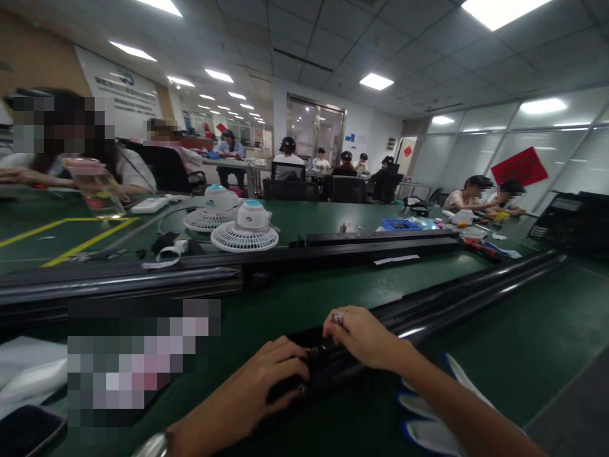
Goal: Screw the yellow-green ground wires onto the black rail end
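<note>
A long black glossy bar [480, 285] lies diagonally across the green table, its near end between my hands. My left hand [276, 376] is curled round the dark end of the bar, fingers bent against it. Just to the right, my right hand [358, 335] rests over the bar with its fingertips pinched together near a small dark part; what they hold is too small to name. A ring is on my right hand and a watch [153, 446] on my left wrist. White gloves with blue edges [428, 424] lie partly beneath my right forearm.
Other long black bars [333, 254] cross the green table [228, 381] farther back. Two white fans [244, 231], a blue tray [401, 225] and a bottle [98, 190] stand beyond. A phone [29, 431] lies at the lower left. Several people sit around other tables.
</note>
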`<state>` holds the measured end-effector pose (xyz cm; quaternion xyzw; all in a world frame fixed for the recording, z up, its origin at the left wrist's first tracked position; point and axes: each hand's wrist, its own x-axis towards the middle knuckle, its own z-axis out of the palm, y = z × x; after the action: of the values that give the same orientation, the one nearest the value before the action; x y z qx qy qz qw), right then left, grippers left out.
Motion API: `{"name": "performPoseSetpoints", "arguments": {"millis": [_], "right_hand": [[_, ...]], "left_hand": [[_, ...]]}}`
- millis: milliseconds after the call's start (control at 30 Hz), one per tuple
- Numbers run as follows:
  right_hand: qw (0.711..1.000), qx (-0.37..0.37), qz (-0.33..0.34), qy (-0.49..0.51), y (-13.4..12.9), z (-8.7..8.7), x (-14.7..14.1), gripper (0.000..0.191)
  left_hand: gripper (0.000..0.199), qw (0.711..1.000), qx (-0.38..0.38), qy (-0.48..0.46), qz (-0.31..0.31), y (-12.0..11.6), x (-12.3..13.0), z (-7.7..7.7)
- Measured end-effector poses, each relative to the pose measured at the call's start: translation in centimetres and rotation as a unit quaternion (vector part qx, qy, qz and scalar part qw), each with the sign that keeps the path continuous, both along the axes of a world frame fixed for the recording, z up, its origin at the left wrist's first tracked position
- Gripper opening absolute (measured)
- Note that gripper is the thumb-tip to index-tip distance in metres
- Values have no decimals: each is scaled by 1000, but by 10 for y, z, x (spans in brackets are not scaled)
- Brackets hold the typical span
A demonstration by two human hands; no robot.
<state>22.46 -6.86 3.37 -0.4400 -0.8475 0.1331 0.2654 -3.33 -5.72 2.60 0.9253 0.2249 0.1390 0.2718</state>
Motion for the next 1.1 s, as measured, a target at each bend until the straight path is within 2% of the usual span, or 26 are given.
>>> {"name": "performPoseSetpoints", "arguments": {"millis": [133, 300, 367, 433, 500, 567, 633, 733, 833, 933, 1100], "right_hand": [[999, -5, -17, 32, -4, -2, 5, 30], [999, -4, 46, 18, -9, -8, 1, 25], [999, 3, 44, 5, -7, -10, 3, 26], [1000, 9, 24, 8, -6, -11, 6, 28], [1000, 14, 12, 19, -6, -10, 7, 29], [999, 13, 29, 31, -8, -8, 4, 29], [998, 13, 57, 30, -10, -8, -1, 27], [998, 14, 68, 7, -10, -11, -3, 27], [999, 21, 39, -13, -8, -14, 4, 30], [999, 30, 27, -1, -8, -14, 7, 31], [996, 23, 82, 1, -12, -12, -1, 27]], "left_hand": [[30, 999, -22, 5, 41, -6, -2, 2], [26, 996, -5, 19, 89, -9, -4, -1], [30, 995, 23, 11, 98, -8, -4, -1], [41, 993, 63, -2, 101, -7, -3, -3], [62, 989, 100, -9, 106, -6, -1, -5], [83, 987, 111, 2, 113, -6, 1, -7], [94, 988, 101, 16, 120, -7, 2, -9], [91, 990, 66, 19, 120, -8, 3, -9], [84, 994, 29, 11, 107, -10, 3, -7], [85, 995, 2, 1, 98, -11, 0, -5], [84, 996, -23, -14, 88, -11, -3, -5]]}}
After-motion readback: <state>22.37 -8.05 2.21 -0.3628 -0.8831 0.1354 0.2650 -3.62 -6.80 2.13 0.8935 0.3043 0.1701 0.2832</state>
